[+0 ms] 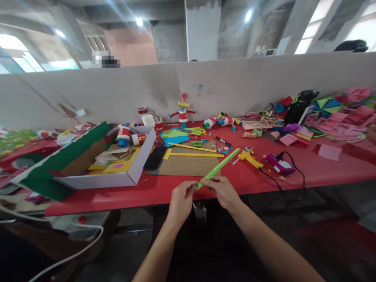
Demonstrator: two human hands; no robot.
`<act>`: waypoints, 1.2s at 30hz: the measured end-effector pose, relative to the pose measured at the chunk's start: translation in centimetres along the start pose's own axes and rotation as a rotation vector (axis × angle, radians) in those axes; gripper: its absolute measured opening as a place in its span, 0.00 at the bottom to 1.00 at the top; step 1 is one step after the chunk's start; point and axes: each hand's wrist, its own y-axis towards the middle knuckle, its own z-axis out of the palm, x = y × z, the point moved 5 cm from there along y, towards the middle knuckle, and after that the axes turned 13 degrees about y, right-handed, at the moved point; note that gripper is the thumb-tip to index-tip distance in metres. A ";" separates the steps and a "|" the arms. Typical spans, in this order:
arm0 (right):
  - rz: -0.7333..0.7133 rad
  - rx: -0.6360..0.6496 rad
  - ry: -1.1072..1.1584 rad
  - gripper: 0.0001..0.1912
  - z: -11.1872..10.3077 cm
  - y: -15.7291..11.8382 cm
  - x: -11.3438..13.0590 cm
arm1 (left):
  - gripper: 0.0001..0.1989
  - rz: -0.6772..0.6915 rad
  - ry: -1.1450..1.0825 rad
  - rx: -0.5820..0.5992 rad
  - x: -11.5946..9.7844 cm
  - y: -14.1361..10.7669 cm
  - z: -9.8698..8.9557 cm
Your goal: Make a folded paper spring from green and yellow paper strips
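Observation:
A light green paper strip is pinched at its near end between my two hands, its long free part slanting up and right over the table. My left hand grips the strip's lower tip with closed fingers. Right beside it, my right hand pinches the strip slightly further up. Beyond them lies a brown cardboard sheet with yellow paper strips on it. A small green coiled paper spring rests near its far side.
An open box of craft parts stands left, beside a black phone. A yellow glue gun and a corded purple device lie right. Further back are scissors, a pen and a paper-cup figure. Pink paper pieces pile up far right.

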 end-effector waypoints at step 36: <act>-0.261 -0.195 0.087 0.10 -6.2 0.0 7.7 | 0.10 0.025 0.112 0.174 0.4 0.3 -3.5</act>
